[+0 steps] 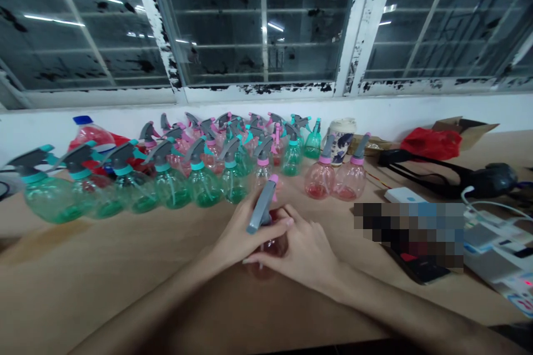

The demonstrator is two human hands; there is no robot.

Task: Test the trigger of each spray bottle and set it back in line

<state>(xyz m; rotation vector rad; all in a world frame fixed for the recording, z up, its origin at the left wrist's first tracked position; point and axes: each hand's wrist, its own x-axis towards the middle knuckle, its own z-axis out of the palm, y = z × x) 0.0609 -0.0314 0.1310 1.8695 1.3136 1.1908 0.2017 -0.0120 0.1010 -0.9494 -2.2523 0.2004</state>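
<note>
Both hands are closed around one pink spray bottle (262,272) with a grey trigger head and pink nozzle, at the middle of the table near me. My left hand (244,233) wraps its neck, just under the grey head. Around the round, clear pink body curls my right hand (308,244). The fingers hide most of the neck and collar. Just beyond, a row of green spray bottles (204,186) with grey and teal heads runs to the left. Two pink spray bottles (320,177) with liquid inside stand to the right.
More pink and green spray bottles crowd against the wall under the window. A patterned cup (342,141), a red plastic bag (431,143), a black strap (420,172), a phone (428,269) and a white power strip (495,258) lie along the right. A large bottle (94,136) stands back left.
</note>
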